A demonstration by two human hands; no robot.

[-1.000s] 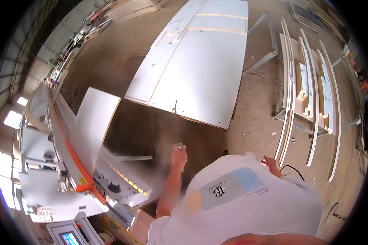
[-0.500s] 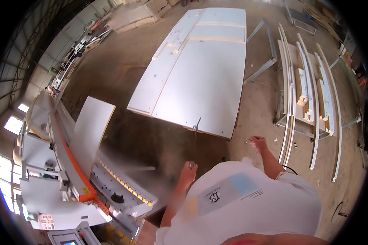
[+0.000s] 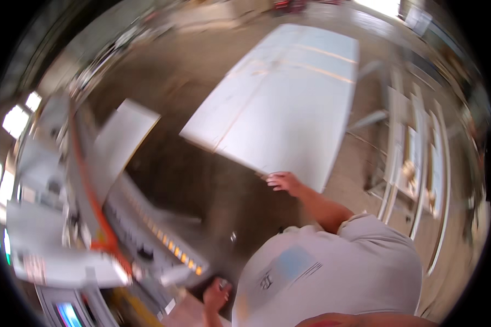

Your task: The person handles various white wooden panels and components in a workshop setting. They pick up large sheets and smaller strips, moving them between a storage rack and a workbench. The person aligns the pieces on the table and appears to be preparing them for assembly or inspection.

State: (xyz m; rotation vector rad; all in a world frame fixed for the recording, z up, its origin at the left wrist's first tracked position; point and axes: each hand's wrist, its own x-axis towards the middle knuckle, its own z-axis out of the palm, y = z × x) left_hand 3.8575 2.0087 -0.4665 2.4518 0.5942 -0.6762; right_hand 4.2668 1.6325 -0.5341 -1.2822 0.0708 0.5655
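Note:
My right hand (image 3: 283, 182) reaches out over the near edge of a large white panel (image 3: 278, 120), its fingers stretched leftward. Blur hides whether they touch the edge. My left hand (image 3: 216, 294) is low beside my body, near the corner of the machine with a row of yellow rollers (image 3: 172, 246). Its fingers are curled round a small greyish object that I cannot make out. A tiny bright thing (image 3: 233, 236) shows between the machine and my shirt, too blurred to name.
An orange-edged machine beam (image 3: 99, 212) runs along the left, with a narrower white panel (image 3: 126, 131) lying by it. A lit screen (image 3: 68, 314) is at the lower left. Long white strips (image 3: 418, 163) lie on a rack at the right. Brown floor surrounds the large panel.
My right hand has moved left and forward to the large panel's near edge. My left hand has dropped back toward the machine corner. The view has turned, and the metal hook at the panel's edge no longer shows.

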